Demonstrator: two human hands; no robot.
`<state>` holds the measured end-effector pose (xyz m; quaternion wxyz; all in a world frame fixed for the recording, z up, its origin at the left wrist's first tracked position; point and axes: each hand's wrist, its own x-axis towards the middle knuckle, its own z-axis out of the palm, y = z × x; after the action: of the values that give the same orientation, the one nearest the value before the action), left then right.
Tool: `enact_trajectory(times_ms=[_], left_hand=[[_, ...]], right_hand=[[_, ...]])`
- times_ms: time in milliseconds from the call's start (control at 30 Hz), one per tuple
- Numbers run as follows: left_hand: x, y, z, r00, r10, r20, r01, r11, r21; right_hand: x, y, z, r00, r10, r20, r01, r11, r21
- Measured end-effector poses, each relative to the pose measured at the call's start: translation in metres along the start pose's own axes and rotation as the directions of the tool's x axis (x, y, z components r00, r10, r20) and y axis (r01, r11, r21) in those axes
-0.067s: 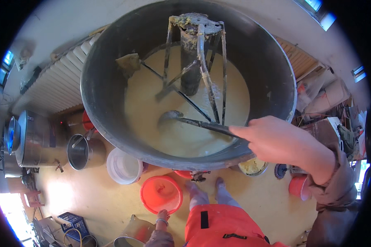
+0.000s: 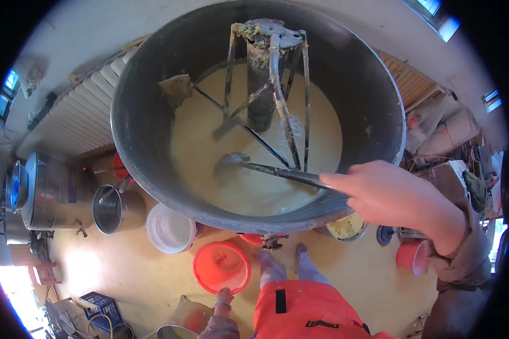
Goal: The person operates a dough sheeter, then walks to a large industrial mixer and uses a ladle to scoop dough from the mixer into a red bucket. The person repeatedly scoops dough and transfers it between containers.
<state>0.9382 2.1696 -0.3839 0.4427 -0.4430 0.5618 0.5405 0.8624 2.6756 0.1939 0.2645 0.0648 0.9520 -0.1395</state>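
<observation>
My right hand (image 2: pixel 379 189) is closed around the dark handle of a ladle (image 2: pixel 283 171), reaching over the near right rim of a large grey metal vat (image 2: pixel 373 107). The ladle's rounded head dips into pale, cream-coloured liquid (image 2: pixel 203 189) at the bottom of the vat. In the middle of that liquid stands a mixer frame (image 2: pixel 280 101) of metal bars, its top crusted with residue. Low in the view, my left hand (image 2: pixel 225 295) has its fingers curled at the near rim of a red basin (image 2: pixel 221 266), which has some reddish residue inside.
Left of the vat are a white bucket (image 2: pixel 170 227), a metal pot (image 2: pixel 119 209) and a large steel tank (image 2: pixel 54 192). A metal pot (image 2: pixel 184 319) stands at the bottom. On the right are a bowl of yellowish stuff (image 2: pixel 346 227) and a red bucket (image 2: pixel 411 258). A crate (image 2: pixel 102 309) lies lower left.
My right hand has shifted slightly to the right, away from the ladle's head. The ladle's head, my left hand and the red basin look unmoved.
</observation>
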Motion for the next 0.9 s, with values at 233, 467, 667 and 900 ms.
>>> enact_trajectory(times_ms=[233, 467, 667, 900], left_hand=[[0.013, 0.004, 0.008, 0.981, 0.145, 0.129, -0.158, 0.982, 0.103], [-0.006, 0.026, 0.032, 0.985, 0.128, 0.114, -0.126, 0.992, -0.028], [-0.035, 0.008, 0.043, 0.968, 0.25, 0.035, -0.25, 0.968, 0.014], [-0.031, -0.07, 0.021, 0.829, 0.362, 0.427, -0.126, 0.864, -0.488]], right_hand=[[-0.107, -0.012, -0.009, 0.96, 0.164, -0.225, -0.134, 0.981, 0.142], [-0.169, 0.001, 0.022, 0.918, 0.174, -0.357, -0.07, 0.955, 0.288], [-0.187, 0.031, 0.06, 0.892, 0.086, -0.445, 0.109, 0.912, 0.395], [-0.187, 0.082, 0.083, 0.88, -0.013, -0.474, 0.241, 0.873, 0.424]])
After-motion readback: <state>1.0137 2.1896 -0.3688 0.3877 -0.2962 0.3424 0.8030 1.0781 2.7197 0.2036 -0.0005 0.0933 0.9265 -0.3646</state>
